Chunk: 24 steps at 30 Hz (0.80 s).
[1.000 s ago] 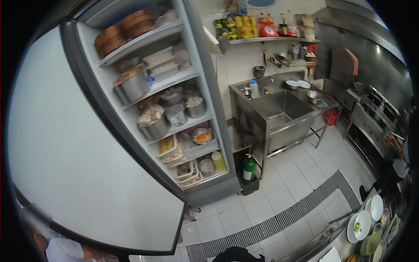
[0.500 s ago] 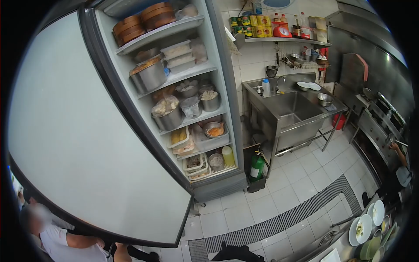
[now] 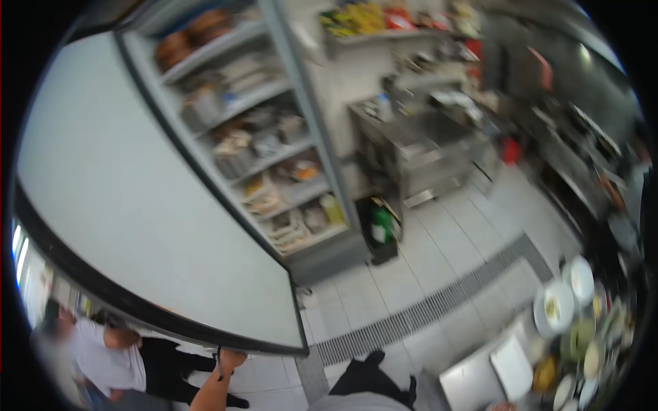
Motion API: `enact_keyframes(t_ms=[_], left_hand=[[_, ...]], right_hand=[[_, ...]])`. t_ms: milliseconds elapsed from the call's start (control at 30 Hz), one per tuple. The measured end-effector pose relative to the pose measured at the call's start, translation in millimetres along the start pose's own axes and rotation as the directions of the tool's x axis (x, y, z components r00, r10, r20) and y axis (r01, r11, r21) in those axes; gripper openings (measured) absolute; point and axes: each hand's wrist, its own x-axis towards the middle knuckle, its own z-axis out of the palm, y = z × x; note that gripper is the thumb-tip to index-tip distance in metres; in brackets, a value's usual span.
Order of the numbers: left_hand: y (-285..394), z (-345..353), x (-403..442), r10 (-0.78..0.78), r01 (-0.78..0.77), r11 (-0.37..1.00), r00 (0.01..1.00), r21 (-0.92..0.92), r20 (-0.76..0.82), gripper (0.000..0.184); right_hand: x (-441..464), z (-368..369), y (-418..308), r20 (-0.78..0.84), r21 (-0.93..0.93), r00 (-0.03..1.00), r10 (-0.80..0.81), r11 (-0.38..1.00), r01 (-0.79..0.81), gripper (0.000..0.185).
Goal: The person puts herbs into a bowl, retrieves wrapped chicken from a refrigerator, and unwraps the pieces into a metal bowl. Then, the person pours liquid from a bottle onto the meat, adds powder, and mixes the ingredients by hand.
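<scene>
A tall fridge stands with its large pale door swung out across the left of the view. At the lower corner of that door is my left hand, a dark band on its wrist, with the fingers closed on the dark door edge. Blurred food tubs, metal pots and round brown steamers fill the shelves. At the bottom edge, only a sliver of my right hand shows, beside a white rectangular board; its fingers are hidden.
A person in a white shirt stands behind the door at lower left. Another person is by the stove at far right. A steel sink, a green cylinder and a floor drain lie ahead; plates crowd the lower right counter.
The view has tilted lower and blurred, bringing more counter in. My left hand has come into view on the door edge, and a bit of my right hand shows at the bottom.
</scene>
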Motion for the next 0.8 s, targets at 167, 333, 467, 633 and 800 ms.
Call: enact_keyframes(t_ms=[167, 333, 467, 633, 800], left_hand=[[149, -29, 10, 0.26, -0.278, 0.955, 0.951, 0.099, 0.167, 0.063], [419, -12, -61, 0.84, -0.731, 0.451, 0.542, -0.512, -0.033, 0.049], [586, 40, -156, 0.982, -0.485, 0.188, 0.116, -0.854, 0.15, 0.053], [683, 91, -234, 0.917, -0.155, 0.388, -0.039, -0.909, 0.398, 0.051], [706, 105, -246, 0.89, -0.079, 0.435, -0.113, -0.897, 0.442, 0.034]], right_hand=[[-67, -46, -94, -0.482, 0.597, 0.876, -0.037, 0.718, 0.359, 0.06], [-58, -40, -57, -0.354, 0.442, 0.933, 0.068, 0.891, 0.102, 0.085], [-27, -7, -55, -0.479, 0.399, 0.876, 0.062, 0.904, 0.154, 0.075], [-24, 8, -72, -0.661, 0.416, 0.711, 0.24, 0.906, 0.081, 0.035], [-50, -18, -79, -0.513, 0.491, 0.74, 0.436, 0.856, -0.164, 0.044]])
